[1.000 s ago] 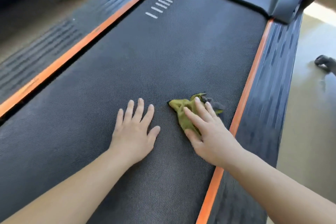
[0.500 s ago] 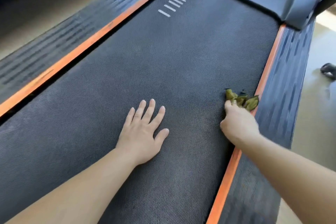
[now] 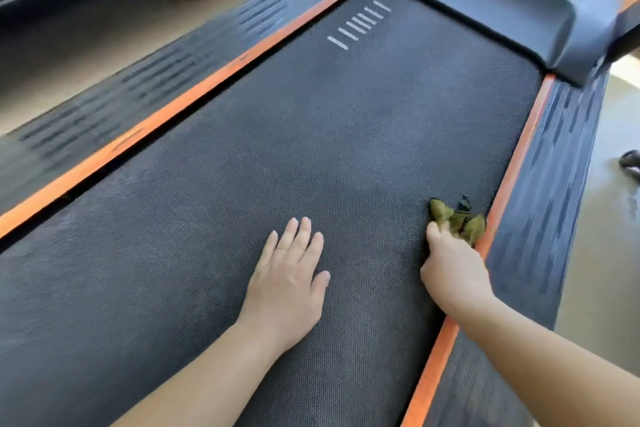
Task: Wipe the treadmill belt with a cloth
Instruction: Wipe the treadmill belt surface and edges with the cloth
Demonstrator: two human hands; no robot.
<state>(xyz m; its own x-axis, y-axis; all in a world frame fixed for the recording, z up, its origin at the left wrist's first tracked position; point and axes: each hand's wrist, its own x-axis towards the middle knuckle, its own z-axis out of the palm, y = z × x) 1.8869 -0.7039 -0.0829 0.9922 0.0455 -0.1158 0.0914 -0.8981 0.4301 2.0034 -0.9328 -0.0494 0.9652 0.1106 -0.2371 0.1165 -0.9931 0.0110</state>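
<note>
While the left hand (image 3: pixel 287 284) lies flat on the treadmill belt (image 3: pixel 311 135), fingers straight and together and bearing the person's weight, the right hand (image 3: pixel 450 270) clutches a bunched olive-green cloth (image 3: pixel 453 217) with its fingers curled round it. The cloth sits on the belt at its right edge, touching or just beside the orange strip (image 3: pixel 512 163) that borders the dark side rail (image 3: pixel 554 166). The view looks down along both bare forearms from the person's head.

The step in hand appears to be a wiping stroke that ends at the belt's right margin. To do it well, the cloth would be better spread flatter under the palm than wadded, so that more of it meets the textured surface. Strokes should overlap and run right up to the orange strip, where dust tends to gather. The braced left hand helps steady the body. Much of the belt farther ahead looks grey and dusty, so a good deal seems left to do.

No brand or readable wording shows. A row of short white dashes (image 3: pixel 358 24) is printed on the belt near the motor cover (image 3: pixel 485 0), and a pale mark on that cover is too blurred to read.
</note>
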